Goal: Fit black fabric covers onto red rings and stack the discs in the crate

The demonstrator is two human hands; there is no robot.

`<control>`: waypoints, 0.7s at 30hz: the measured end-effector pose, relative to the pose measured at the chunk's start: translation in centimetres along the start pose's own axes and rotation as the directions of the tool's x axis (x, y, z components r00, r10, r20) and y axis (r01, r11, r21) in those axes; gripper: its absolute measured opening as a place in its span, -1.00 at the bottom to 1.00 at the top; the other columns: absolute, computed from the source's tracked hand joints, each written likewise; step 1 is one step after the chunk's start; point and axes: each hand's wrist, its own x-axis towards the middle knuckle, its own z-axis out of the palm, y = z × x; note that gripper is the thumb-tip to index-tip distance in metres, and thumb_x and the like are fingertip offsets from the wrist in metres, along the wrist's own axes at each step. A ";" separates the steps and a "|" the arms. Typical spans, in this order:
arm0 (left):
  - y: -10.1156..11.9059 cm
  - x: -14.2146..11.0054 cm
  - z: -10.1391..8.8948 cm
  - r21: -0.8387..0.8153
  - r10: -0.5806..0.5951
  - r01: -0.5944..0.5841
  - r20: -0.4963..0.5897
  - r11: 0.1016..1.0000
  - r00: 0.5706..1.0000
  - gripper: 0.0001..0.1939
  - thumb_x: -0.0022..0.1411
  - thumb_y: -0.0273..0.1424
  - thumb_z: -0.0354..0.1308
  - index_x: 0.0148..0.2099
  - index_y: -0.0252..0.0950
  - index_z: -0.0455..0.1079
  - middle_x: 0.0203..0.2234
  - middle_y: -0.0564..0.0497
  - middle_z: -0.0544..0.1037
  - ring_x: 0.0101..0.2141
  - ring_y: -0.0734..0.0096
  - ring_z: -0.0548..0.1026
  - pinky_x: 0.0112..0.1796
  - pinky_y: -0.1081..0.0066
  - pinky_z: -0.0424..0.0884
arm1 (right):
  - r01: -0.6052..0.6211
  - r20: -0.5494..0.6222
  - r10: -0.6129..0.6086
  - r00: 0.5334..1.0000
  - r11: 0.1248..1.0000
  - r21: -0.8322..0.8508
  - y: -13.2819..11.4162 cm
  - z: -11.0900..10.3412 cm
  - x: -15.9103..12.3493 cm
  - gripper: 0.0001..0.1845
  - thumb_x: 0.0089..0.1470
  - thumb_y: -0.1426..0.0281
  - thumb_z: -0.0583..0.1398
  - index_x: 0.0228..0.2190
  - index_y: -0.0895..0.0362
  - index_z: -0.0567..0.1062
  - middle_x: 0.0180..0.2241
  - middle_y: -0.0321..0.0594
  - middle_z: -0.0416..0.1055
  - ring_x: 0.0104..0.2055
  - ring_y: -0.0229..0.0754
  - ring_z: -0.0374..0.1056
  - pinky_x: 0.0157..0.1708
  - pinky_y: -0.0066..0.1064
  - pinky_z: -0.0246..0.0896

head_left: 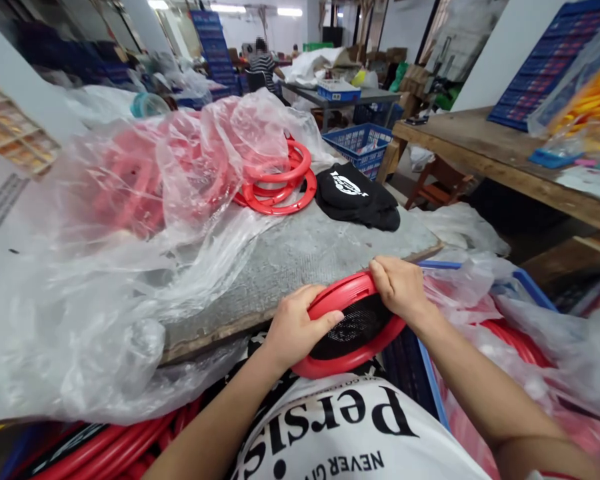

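A red plastic ring with black mesh (355, 327) stretched across it is tilted above my lap. My left hand (297, 327) grips its left side, with the thumb lying over the rim at the mesh. At the upper right of the rim, my right hand (400, 287) is closed on it, fingers curled over the edge. On the grey worktable (290, 247) beyond my hands, several loose red rings (280, 183) lie in a pile. Beside them is a stack of black fabric pieces (355, 197) with a white print on top.
Clear plastic bags (180, 160) holding more red rings cover the table's left. A blue crate (435, 387) with bagged red parts stands at my right. Finished-looking red rims (115, 447) sit low at left. A wooden table (510, 153) and a blue basket (357, 143) stand farther right; a person sits behind.
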 end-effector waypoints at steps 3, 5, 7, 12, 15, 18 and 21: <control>0.2 0.2 0.1 -0.004 -0.002 0.002 -0.014 1.000 1.000 -0.68 0.22 -0.23 0.26 -0.01 -0.24 0.50 -0.18 -0.01 0.59 -0.15 0.24 0.53 -0.07 0.25 0.40 | 0.009 0.068 -0.010 0.998 1.000 0.011 -0.2 -1.4 0.2 -0.29 0.39 0.00 -0.29 -0.51 0.09 0.36 -0.50 -0.17 0.41 -0.43 -0.16 0.29 -0.42 -0.34 -0.11; 0.3 0.3 0.1 0.002 0.002 -0.002 -0.023 1.000 1.000 -0.69 0.21 -0.24 0.26 -0.02 -0.23 0.50 -0.19 -0.01 0.59 -0.15 0.23 0.53 -0.08 0.24 0.41 | 0.051 0.092 -0.054 0.994 0.998 0.031 -0.6 -2.2 0.6 -0.30 0.39 -0.03 -0.26 -0.44 0.10 0.41 -0.44 -0.17 0.45 -0.39 -0.15 0.31 -0.41 -0.35 -0.11; 0.4 0.2 0.1 0.003 0.021 -0.021 -0.023 1.000 1.000 -0.69 0.20 -0.24 0.27 -0.02 -0.23 0.50 -0.18 -0.01 0.59 -0.14 0.22 0.53 -0.06 0.22 0.40 | 0.110 0.079 -0.114 0.990 0.992 0.059 -1.1 -2.7 1.0 -0.29 0.38 -0.07 -0.24 -0.38 0.10 0.45 -0.41 -0.18 0.47 -0.37 -0.15 0.33 -0.40 -0.35 -0.11; 0.5 -0.4 0.2 -0.023 0.074 -0.075 -0.038 0.997 0.997 -0.71 0.21 -0.27 0.27 -0.03 -0.23 0.49 -0.18 0.02 0.59 -0.15 0.27 0.53 -0.07 0.26 0.41 | 0.171 -0.064 -0.168 0.984 0.984 0.044 -2.2 -2.3 1.0 -0.22 0.37 -0.10 -0.29 -0.52 0.12 0.39 -0.57 -0.21 0.36 -0.52 -0.22 0.19 -0.46 -0.34 -0.17; 0.5 -1.1 0.4 -0.045 0.084 -0.087 -0.053 0.995 0.995 -0.73 0.21 -0.29 0.27 -0.04 -0.22 0.49 -0.20 0.04 0.59 -0.17 0.30 0.53 -0.10 0.30 0.41 | 0.184 -0.148 -0.181 0.972 0.983 0.011 -2.6 -1.7 0.6 -0.25 0.40 -0.03 -0.27 -0.57 0.12 0.35 -0.62 -0.23 0.29 -0.55 -0.24 0.14 -0.47 -0.34 -0.17; 0.6 -1.7 0.9 -0.073 0.085 -0.092 -0.093 0.993 0.992 -0.76 0.20 -0.31 0.28 -0.07 -0.21 0.51 -0.22 0.06 0.58 -0.20 0.33 0.53 -0.12 0.33 0.42 | 0.188 -0.204 -0.186 0.961 0.982 -0.008 -2.9 -1.3 0.1 -0.29 0.44 0.05 -0.24 -0.58 0.12 0.34 -0.63 -0.25 0.26 -0.56 -0.25 0.12 -0.47 -0.36 -0.15; 0.7 -1.9 1.3 -0.077 0.092 -0.102 -0.128 0.992 0.988 -0.79 0.20 -0.34 0.27 -0.09 -0.22 0.51 -0.26 0.06 0.57 -0.23 0.34 0.53 -0.14 0.34 0.42 | 0.175 -0.229 -0.173 0.958 0.984 -0.013 -2.9 -0.8 -0.1 -0.31 0.44 0.09 -0.24 -0.58 0.11 0.34 -0.63 -0.25 0.25 -0.56 -0.24 0.11 -0.46 -0.35 -0.14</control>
